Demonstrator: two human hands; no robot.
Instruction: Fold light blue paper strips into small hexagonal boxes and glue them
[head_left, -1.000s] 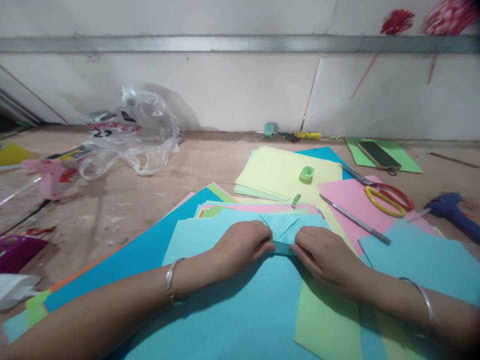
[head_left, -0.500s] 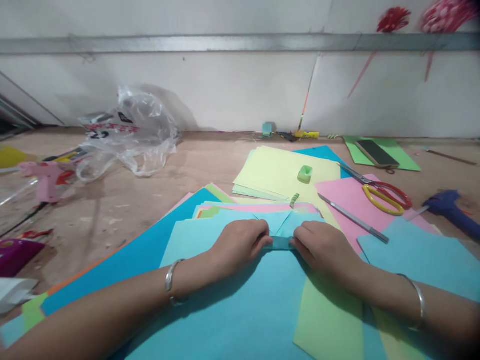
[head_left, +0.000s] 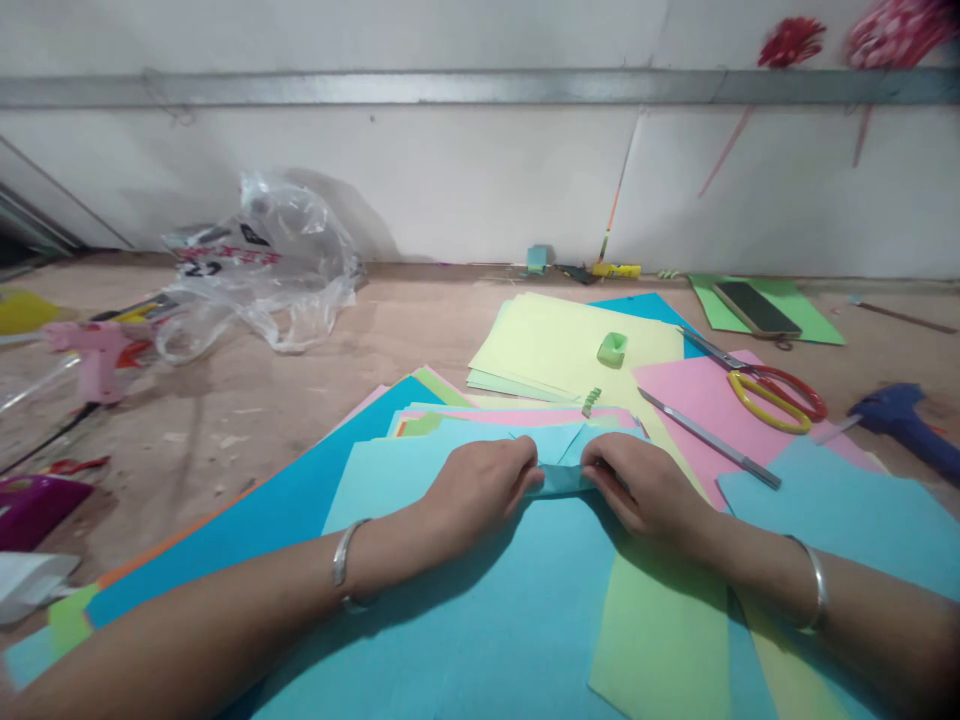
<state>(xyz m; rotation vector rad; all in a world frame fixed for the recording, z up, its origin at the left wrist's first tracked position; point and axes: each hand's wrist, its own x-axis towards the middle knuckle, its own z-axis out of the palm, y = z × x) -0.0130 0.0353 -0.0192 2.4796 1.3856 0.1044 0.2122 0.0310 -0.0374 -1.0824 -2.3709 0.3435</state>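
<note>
A small folded piece of light blue paper (head_left: pixel 561 480) is pinched at both ends, its folded strip facing me and creased flaps behind it. My left hand (head_left: pixel 487 488) closes thumb and fingers on its left end. On the right end, my right hand (head_left: pixel 634 485) does the same, fingers curled. Both hands rest just above a large light blue sheet (head_left: pixel 450 600) that tops a pile of coloured paper. The fingertips partly hide the folded piece.
Right of my hands lie scissors (head_left: pixel 757 380), a craft knife (head_left: pixel 712 440) and a blue glue gun (head_left: pixel 907 425). A green folded paper piece (head_left: pixel 612 348) sits on yellow sheets (head_left: pixel 547 335). A pink glue gun (head_left: pixel 94 355) and plastic bag (head_left: pixel 277 270) are at left; a phone (head_left: pixel 756 308) lies behind.
My right hand has shifted slightly, its fingers turning over the right end of the folded paper, and the strip now tilts a little. My left hand holds almost still.
</note>
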